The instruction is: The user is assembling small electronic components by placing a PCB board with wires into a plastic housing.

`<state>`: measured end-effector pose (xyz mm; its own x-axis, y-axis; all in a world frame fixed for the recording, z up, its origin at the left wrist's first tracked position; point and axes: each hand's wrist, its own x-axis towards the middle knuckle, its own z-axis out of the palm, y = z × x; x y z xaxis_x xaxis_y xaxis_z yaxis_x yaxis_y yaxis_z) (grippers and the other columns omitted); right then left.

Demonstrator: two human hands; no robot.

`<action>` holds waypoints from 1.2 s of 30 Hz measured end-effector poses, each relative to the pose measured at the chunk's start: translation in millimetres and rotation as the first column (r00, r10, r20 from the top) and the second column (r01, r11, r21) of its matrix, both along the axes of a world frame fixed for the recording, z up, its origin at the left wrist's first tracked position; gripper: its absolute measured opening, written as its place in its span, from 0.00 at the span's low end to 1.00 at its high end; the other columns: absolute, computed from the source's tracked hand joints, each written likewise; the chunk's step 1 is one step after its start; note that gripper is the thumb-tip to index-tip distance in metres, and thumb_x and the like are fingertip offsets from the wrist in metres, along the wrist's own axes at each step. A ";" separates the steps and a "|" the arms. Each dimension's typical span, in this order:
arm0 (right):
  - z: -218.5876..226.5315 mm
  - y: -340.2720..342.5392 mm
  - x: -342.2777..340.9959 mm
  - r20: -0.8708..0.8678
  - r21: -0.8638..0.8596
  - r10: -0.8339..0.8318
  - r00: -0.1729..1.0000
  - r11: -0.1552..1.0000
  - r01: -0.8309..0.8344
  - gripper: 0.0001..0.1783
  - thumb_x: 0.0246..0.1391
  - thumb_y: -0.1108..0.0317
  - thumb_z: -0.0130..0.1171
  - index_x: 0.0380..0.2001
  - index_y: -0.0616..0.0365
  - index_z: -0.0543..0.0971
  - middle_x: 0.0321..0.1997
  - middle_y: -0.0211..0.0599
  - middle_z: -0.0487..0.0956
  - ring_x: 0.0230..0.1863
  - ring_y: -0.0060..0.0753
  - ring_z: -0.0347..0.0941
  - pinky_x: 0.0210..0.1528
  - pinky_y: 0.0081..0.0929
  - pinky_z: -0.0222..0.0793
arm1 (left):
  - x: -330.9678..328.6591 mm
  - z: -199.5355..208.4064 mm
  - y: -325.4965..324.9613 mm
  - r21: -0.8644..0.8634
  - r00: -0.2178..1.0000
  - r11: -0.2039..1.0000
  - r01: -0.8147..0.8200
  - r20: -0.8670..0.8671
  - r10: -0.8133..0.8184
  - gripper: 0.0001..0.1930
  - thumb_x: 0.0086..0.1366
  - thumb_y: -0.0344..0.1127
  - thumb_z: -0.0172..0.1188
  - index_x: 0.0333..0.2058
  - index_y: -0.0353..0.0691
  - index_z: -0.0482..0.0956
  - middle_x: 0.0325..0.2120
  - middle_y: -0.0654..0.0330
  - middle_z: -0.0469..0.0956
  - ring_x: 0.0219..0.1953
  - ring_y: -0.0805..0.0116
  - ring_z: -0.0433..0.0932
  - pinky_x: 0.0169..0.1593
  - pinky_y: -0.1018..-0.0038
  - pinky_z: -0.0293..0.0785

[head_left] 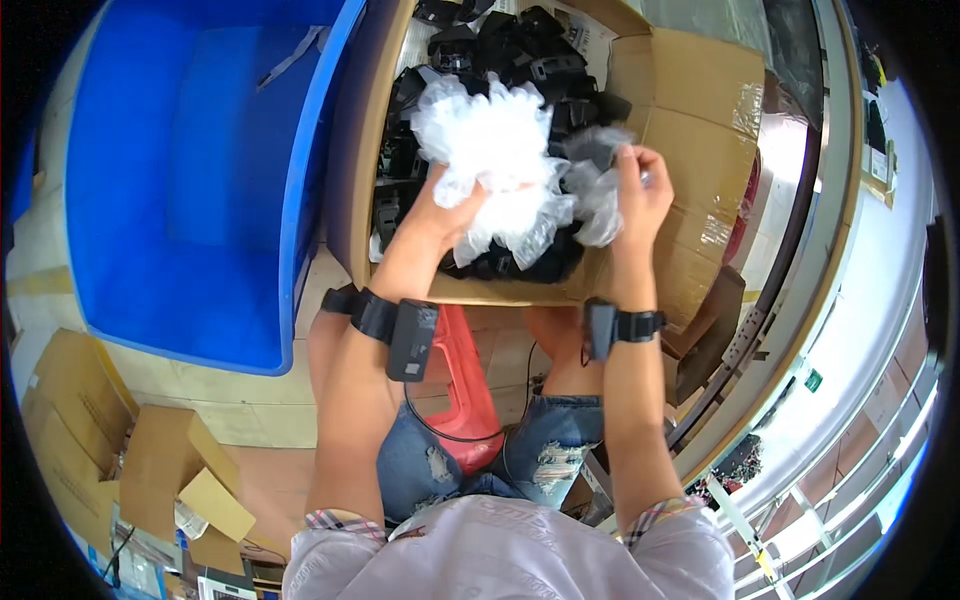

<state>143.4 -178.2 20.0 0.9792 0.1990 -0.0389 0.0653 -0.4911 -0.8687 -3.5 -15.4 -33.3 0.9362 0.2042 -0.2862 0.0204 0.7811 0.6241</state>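
My left hand (pixel 455 208) is closed round a big bunch of crumpled clear plastic bags (pixel 495 150), held above an open cardboard box (pixel 440 291). To its right, my right hand (pixel 643 192) pinches a single clear plastic bag (pixel 598 205) between thumb and fingers. That bag hangs against the edge of the bunch; whether anything is inside it I cannot tell. Below both hands, the box holds many black plastic parts (pixel 555 68), partly hidden by the bags. Black straps with small dark boxes are round both my forearms.
A large blue plastic bin (pixel 185 345) stands left of the box, with a strip of clear plastic inside. The box's right flap (pixel 705 130) is folded outward. A red plastic stool (pixel 462 400) shows between my legs. Opened cartons (pixel 170 470) lie at the lower left.
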 end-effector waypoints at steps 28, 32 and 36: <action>-125.2 -67.0 2.6 -0.537 -0.074 -0.093 0.838 0.995 0.063 0.20 0.49 0.67 0.60 0.44 0.69 0.74 0.37 0.40 0.79 0.36 0.31 0.74 0.40 0.27 0.70 | -11.7 53.1 29.7 0.133 0.974 0.984 -0.115 -0.182 0.138 0.22 0.56 0.39 0.62 0.47 0.33 0.74 0.43 0.56 0.76 0.49 0.68 0.73 0.54 0.73 0.66; -124.0 -66.4 -8.8 -0.729 0.328 0.114 0.675 0.924 0.199 0.23 0.48 0.68 0.62 0.47 0.69 0.73 0.37 0.42 0.79 0.35 0.31 0.75 0.37 0.28 0.70 | -9.2 44.1 25.7 0.085 0.980 0.993 -0.084 -0.171 0.098 0.20 0.56 0.39 0.62 0.45 0.34 0.75 0.43 0.56 0.76 0.49 0.68 0.73 0.53 0.73 0.66; -103.8 -44.2 -42.4 -0.606 0.128 -0.008 0.796 0.986 0.107 0.22 0.47 0.67 0.63 0.46 0.67 0.74 0.36 0.41 0.78 0.34 0.31 0.75 0.36 0.26 0.70 | -13.9 47.4 24.9 0.148 0.968 0.985 -0.088 -0.222 0.120 0.19 0.56 0.38 0.62 0.44 0.34 0.76 0.40 0.58 0.77 0.44 0.69 0.75 0.49 0.74 0.70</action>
